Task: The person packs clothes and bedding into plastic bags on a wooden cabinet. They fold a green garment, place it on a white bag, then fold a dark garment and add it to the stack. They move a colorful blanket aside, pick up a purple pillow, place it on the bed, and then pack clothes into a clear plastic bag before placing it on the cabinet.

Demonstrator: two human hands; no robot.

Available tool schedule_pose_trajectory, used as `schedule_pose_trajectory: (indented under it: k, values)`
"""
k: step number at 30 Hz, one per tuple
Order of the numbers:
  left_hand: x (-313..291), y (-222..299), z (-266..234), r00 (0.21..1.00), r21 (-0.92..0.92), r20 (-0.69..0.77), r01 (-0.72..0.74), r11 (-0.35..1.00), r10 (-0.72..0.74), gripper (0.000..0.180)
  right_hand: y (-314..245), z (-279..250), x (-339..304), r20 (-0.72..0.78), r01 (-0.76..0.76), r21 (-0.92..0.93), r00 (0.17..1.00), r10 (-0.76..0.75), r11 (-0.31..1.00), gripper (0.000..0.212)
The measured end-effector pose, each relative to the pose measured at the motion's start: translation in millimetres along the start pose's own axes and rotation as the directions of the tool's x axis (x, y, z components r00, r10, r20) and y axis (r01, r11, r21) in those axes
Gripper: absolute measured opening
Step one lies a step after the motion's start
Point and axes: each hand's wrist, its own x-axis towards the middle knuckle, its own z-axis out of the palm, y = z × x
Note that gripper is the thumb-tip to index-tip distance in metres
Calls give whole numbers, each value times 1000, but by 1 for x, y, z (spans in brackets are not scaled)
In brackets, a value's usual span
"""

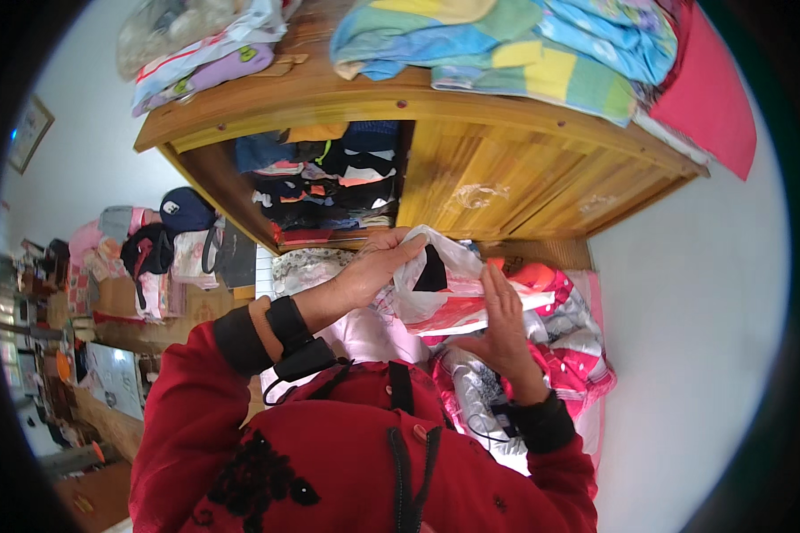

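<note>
A thin white plastic bag (458, 258) with red print is held up in front of my chest. Its mouth gapes, and something black (431, 269), perhaps cloth, shows inside. My left hand (384, 268) pinches the bag's rim on its left side. On the other side my right hand (504, 322) lies against the bag with fingers stretched out and thumb apart. Below and behind the bag is a heap of red, grey and pink bedding or clothing (569, 342).
A wooden cabinet (471, 169) stands ahead, its left part open on shelves of folded clothes (324, 186). Folded bedding (507, 53) and bags (204, 62) lie on top. Caps (187, 210) and fabric bags are at left. A white wall (684, 338) bounds the right.
</note>
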Motion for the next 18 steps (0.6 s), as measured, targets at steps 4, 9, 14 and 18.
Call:
schedule_pose_trajectory:
  k: [4, 9, 14, 18]
  values:
    - [-15, 12, -24, 1000, 175, 22, 9, 985, -13, 24, -21, 22, 51, -21, 78, -39, 997, -79, 996, 105]
    - [-32, 30, -39, 988, 95, 156, -33, 995, 18, 23, -22, 30, 106, 229, 102, 77, 966, -117, 992, 81]
    - [-47, 51, -58, 993, -51, 61, -100, 994, 103, 23, -46, 49, 123, 247, 55, 535, 944, -218, 843, 32]
    - [-56, 65, -79, 989, -107, 3, -149, 983, 150, 19, -66, 40, 134, 347, -75, 649, 915, -207, 757, 29]
